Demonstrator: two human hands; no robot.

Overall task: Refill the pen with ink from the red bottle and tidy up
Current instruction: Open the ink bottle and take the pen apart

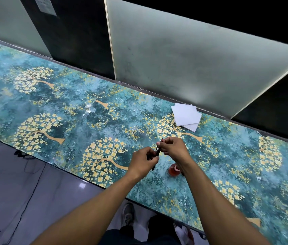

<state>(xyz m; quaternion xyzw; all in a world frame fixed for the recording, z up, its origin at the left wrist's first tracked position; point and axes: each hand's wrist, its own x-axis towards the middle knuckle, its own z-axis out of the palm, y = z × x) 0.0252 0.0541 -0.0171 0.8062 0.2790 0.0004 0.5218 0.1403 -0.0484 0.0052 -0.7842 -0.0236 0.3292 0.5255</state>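
A slim black pen is held above the table between both hands. My left hand grips its lower part, whose end pokes out below my fingers. My right hand pinches the upper part, and a thin dark tip shows above my fingers. The red ink bottle stands on the table just below my right wrist, which partly hides it. Whether the bottle carries a cap I cannot tell.
A small stack of white paper tissues lies at the back right near the frosted glass wall. The table wears a teal cloth with yellow trees. A black cable runs over the grey floor at the left.
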